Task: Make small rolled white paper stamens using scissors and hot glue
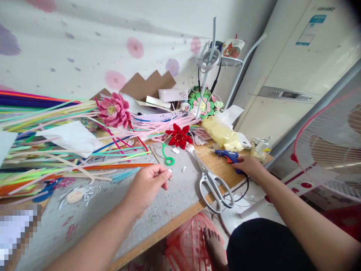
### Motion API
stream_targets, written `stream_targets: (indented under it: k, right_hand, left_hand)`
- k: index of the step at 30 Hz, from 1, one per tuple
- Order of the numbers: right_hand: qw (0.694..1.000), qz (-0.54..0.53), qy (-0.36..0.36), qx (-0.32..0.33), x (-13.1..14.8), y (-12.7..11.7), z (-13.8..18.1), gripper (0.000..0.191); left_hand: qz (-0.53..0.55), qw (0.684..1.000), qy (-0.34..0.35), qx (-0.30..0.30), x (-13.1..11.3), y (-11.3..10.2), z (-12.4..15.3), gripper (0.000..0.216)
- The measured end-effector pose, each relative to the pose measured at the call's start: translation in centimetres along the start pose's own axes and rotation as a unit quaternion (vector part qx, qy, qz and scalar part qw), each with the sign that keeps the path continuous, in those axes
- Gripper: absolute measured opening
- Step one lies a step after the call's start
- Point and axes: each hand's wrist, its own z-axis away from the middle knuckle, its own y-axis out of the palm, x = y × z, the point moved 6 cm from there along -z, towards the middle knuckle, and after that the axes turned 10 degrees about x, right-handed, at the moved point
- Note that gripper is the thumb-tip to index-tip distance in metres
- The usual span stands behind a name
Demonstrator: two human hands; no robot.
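My left hand [148,184] hovers over the grey mat [158,210], fingers pinched on a small white scrap near a thin wooden stick [154,154] and a green pipe-cleaner loop [168,159]. My right hand [249,166] is wrapped round the handle of a blue glue gun [228,155] lying on the table's right end. Large silver scissors [213,184] lie between the two hands. A red pipe-cleaner flower [179,136] sits just behind the loop, and a pink one [114,110] farther back.
Heaps of coloured pipe cleaners [42,124] cover the left of the table. A yellow plastic bag [222,131], cardboard and a metal rack [222,60] crowd the back right. A fan [329,150] stands at right; a pink basket [188,244] is under the table edge.
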Motion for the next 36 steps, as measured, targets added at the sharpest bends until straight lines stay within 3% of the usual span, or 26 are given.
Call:
stream_targets:
  k: [7, 11, 13, 16, 18, 21, 36]
  right_hand:
    - [0.978, -0.197, -0.051, 0.038, 3.0, 0.0, 4.6, 0.011]
    - [0.911, -0.356, -0.148, 0.144, 7.4, 1.5, 9.3, 0.022]
    - [0.909, -0.335, -0.182, 0.169, 9.4, 2.7, 11.6, 0.027]
    - [0.919, -0.201, -0.273, 0.2, 12.6, 4.9, 14.9, 0.02]
    - [0.91, -0.104, -0.338, 0.217, 14.5, 6.2, 16.6, 0.01]
    - [0.898, -0.038, -0.384, 0.214, 16.1, 7.0, 17.6, 0.011]
    - [0.895, -0.01, -0.395, 0.207, 15.6, 6.7, 16.9, 0.01]
  left_hand:
    - [0.011, 0.999, -0.013, -0.038, 0.1, -0.3, 0.1, 0.021]
    - [0.016, 0.999, -0.01, -0.051, 0.4, -0.4, 0.3, 0.022]
    - [0.019, 0.998, -0.009, -0.054, 0.3, -0.4, 0.3, 0.024]
    - [0.025, 0.998, -0.016, -0.063, 0.2, -0.5, 0.4, 0.023]
    - [0.032, 0.997, -0.019, -0.067, 0.1, -0.6, 0.5, 0.02]
    - [0.042, 0.996, -0.019, -0.071, 0.0, -0.6, 0.6, 0.017]
    - [0.047, 0.999, 0.007, -0.023, -0.2, -0.1, 0.6, 0.018]
